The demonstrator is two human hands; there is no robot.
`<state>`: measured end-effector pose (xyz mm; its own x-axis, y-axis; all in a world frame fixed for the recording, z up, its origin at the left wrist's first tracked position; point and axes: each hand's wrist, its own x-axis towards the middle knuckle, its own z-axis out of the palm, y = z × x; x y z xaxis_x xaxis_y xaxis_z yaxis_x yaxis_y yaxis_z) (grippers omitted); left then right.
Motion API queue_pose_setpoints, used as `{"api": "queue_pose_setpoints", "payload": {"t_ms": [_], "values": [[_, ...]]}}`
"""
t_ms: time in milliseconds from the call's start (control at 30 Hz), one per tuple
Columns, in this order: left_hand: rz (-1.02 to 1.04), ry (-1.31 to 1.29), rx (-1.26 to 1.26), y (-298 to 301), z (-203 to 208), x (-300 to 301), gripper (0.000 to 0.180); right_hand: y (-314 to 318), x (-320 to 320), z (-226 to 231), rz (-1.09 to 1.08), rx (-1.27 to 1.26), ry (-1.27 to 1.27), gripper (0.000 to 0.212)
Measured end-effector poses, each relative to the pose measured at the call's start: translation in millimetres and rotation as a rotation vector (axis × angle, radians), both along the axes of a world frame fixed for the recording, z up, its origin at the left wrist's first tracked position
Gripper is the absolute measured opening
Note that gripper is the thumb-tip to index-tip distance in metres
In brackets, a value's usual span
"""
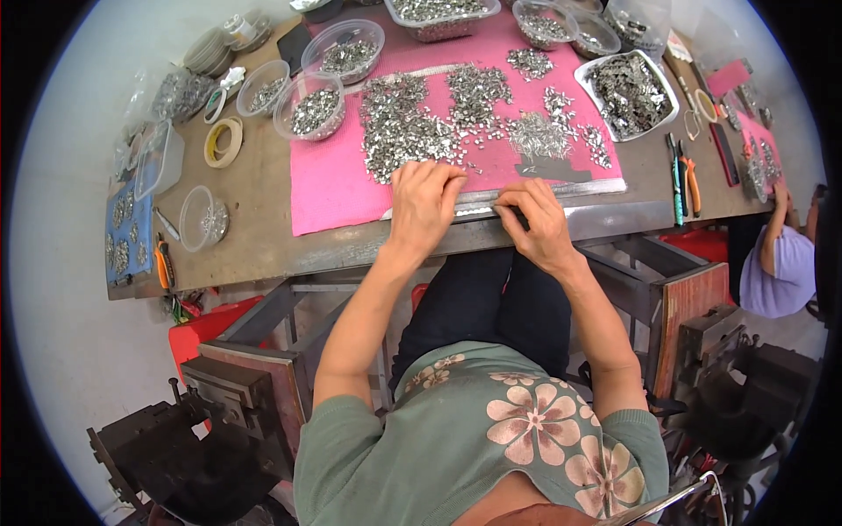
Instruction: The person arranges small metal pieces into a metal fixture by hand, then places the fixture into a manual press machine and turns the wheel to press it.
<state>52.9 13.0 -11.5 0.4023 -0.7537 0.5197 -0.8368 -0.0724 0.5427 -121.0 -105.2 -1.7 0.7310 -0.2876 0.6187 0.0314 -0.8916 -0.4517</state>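
At the front edge of a pink mat point(333, 197), my left hand point(424, 206) is closed, thumb and fingertips pressed together. My right hand point(537, 223) is closed in a similar pinch a short way to the right. What the fingertips hold is too small or hidden to tell. A thin silvery strip point(475, 209) runs along the table edge between the two hands. Just beyond my left hand spreads a large pile of small shiny metal pieces point(403, 131). Beyond my right hand lie a heap of thin silvery pins point(537, 136) and a flat grey piece point(553, 168).
Clear plastic bowls point(314, 110) of metal pieces stand at the back left. A white tray point(669, 114) of metal parts is on the right, near pliers point(691, 184). Tape point(223, 143) and orange-handled pliers point(164, 263) lie left. Another person point(779, 267) sits at far right.
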Motion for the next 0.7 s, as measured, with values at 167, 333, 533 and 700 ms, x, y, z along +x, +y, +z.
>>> {"api": "queue_pose_setpoints", "payload": {"t_ms": [167,333,533,700], "values": [[-0.057,-0.064,0.154,-8,3,16,0.009,1,1,-1,-0.013,0.033,-0.005,0.016],[-0.088,-0.145,0.135,-7,4,15,0.008,1,1,-1,-0.007,0.0,-0.008,0.016],[-0.114,-0.076,0.098,-8,1,13,0.005,3,3,-2,-0.011,-0.025,-0.006,0.017],[-0.124,0.054,0.06,-1,7,0,0.005,0,2,0,-0.002,-0.051,0.011,0.018]]}}
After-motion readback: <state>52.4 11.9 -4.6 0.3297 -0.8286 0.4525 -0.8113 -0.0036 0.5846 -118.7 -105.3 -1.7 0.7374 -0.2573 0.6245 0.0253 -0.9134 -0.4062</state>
